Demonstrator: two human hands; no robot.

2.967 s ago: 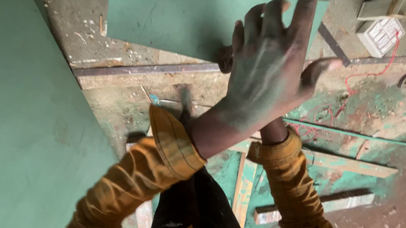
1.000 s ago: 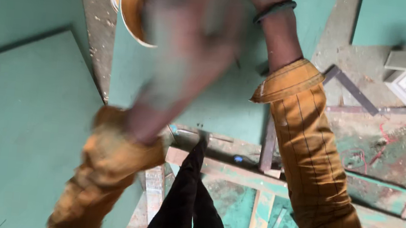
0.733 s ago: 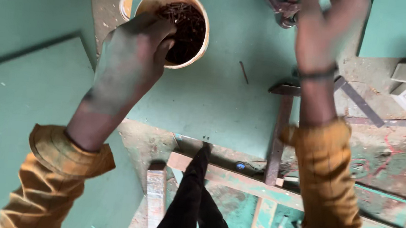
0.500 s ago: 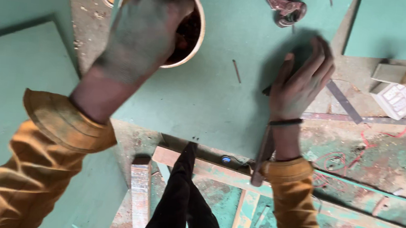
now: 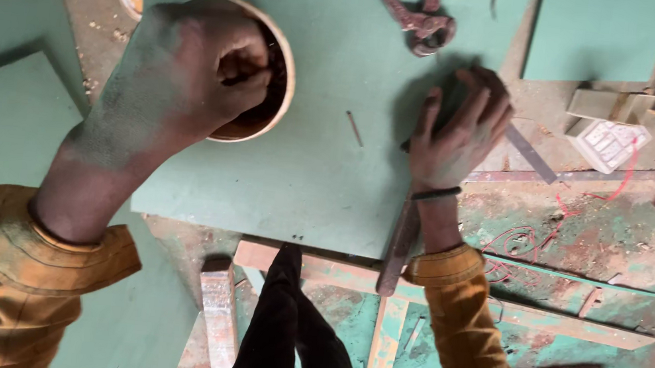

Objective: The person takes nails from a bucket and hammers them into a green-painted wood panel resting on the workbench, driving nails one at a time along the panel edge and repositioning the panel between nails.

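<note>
Head view showed the left hand (image 5: 194,75) bunched inside a round cream plastic tub of dark small pieces (image 5: 272,99) at ten o'clock on the green painted board (image 5: 319,183); what it pinched could not be told. The right hand (image 5: 456,132) lay flat, fingers spread, at two o'clock, over a long metal tool (image 5: 400,247). One piece only was best picked, with the board kept pressed down.

Left hand (image 5: 195,67), half a second ago spread over the tub (image 5: 269,82), now has fingers curled inside it. Right hand (image 5: 457,128), earlier raised at twelve o'clock, now lies flat on the green board (image 5: 327,184).
</note>
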